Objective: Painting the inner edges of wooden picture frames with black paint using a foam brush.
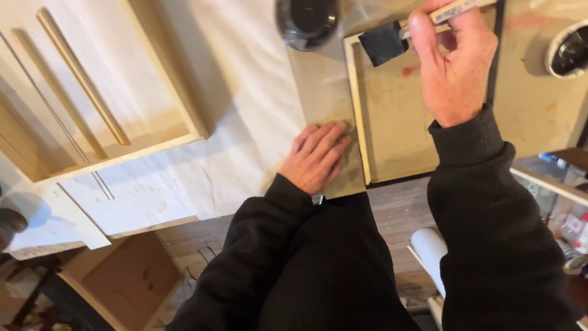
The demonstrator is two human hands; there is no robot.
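Observation:
My right hand [456, 64] grips the pale wooden handle of a black foam brush [381, 43], its pad hovering over the upper left corner of a shallow wooden frame [356, 98]. My left hand [315, 154] lies flat, fingers together, on the tan board [321, 92] just left of that frame's edge. Both arms wear black sleeves. A red smear [408, 71] marks the panel inside the frame.
A dark round jar [306, 21] stands at the top beside the brush. A white-rimmed container [568, 50] sits at the far right. A larger pale wooden frame [92, 98] with slats rests on the white sheet [245, 92] at left. Clutter lies at lower right.

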